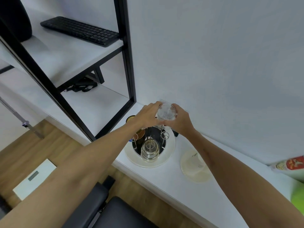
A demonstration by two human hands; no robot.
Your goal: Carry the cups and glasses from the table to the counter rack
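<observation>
A: Both hands on one glass (167,112), held upside down, base toward the camera. Left hand (148,117) has its fingers curled round the glass's left side; right hand (178,120) wraps the right side, its fingertips (173,108) up at the base edge.

B: Where's it sit against the rack (149,145)?

A: Above the far pegs, which lie just below the fingers. Whether the rim has met a peg I can't tell; the hands hide it. A second glass (149,149) already sits inverted on a near peg, below the wrists.

B: Risks?

A: Rim catching a wire loop (165,135) off-centre, I'd judge, so the glass tips once the fingers let go. Clear wall, possibly slick; a loose grip could drop it onto the rack. Forearms also pass close over the seated glass, and a low wrist could knock it.
</observation>
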